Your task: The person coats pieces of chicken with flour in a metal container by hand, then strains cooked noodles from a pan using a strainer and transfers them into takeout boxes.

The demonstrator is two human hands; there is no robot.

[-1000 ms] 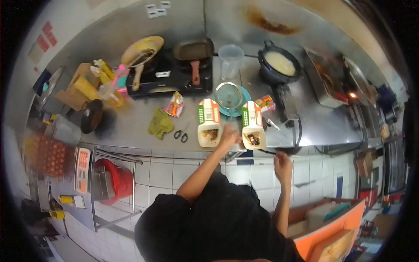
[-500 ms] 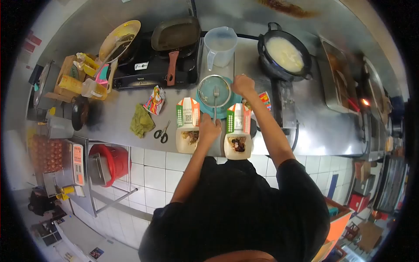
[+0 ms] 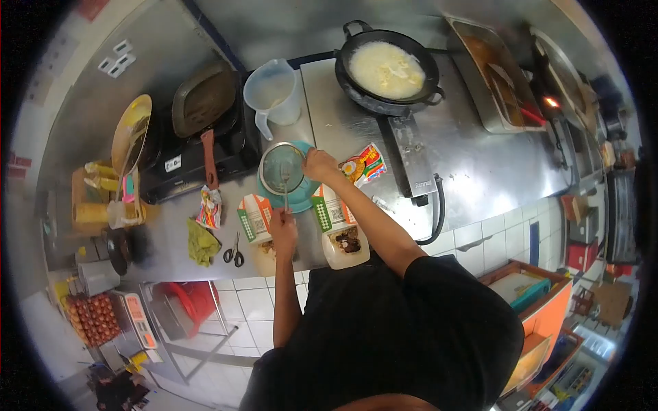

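My left hand point(image 3: 283, 229) is closed around the handle of a fork point(image 3: 285, 185), whose tines reach into a round mesh strainer point(image 3: 266, 164). The strainer lies over a teal plate or bowl point(image 3: 300, 201). At the strainer's right edge my right hand point(image 3: 321, 166) is closed on it, though the exact grip is partly hidden. Two opened paper food boxes stand in front: the left box point(image 3: 255, 214) is partly behind my left hand, and the right box point(image 3: 332, 209) holds dark and light food pieces.
A black wok point(image 3: 346, 79) with whitish liquid sits on a burner point(image 3: 411, 161) at the back. Nearby are a plastic jug point(image 3: 274, 92), a square pan point(image 3: 202, 99), a noodle packet point(image 3: 367, 164), a green cloth point(image 3: 202, 243) and scissors point(image 3: 234, 253). A metal tray point(image 3: 493, 75) stands right.
My view has turned and shifted to the right, so the counter items appear farther left. Both hands stay at the strainer, with the fork still in my left hand.
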